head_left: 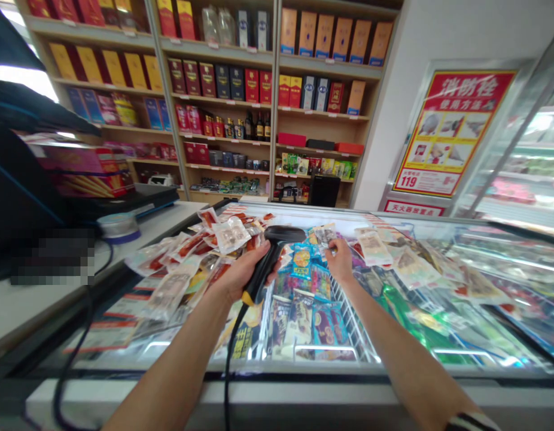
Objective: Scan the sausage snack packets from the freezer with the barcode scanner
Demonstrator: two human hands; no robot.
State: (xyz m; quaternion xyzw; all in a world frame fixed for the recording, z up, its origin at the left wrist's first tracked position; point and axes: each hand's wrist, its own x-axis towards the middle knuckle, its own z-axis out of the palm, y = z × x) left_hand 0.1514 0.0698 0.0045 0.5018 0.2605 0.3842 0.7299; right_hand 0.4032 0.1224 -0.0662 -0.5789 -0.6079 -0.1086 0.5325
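My left hand (pixel 243 269) is wrapped round the handle of a black barcode scanner (pixel 270 257), whose head points right and whose cable hangs down toward me. In my right hand (pixel 340 258), fingers pinched, is a small clear food packet (pixel 325 234), held upright in front of the scanner head. Both hands are over the glass top of a chest freezer (pixel 178 353). Vacuum-packed reddish snacks (pixel 191 242) lie piled left of the scanner, with a pale packet (pixel 231 233) on top. More clear packets (pixel 411 263) are spread on the glass to the right.
Below the glass, wrapped ice creams (pixel 299 317) lie in wire baskets. On the left counter (pixel 17 305) stand a roll of tape (pixel 119 226) and a red-purple box (pixel 84 170). Shelves of boxed goods (pixel 227 81) line the back wall. A red poster (pixel 454 131) hangs at right.
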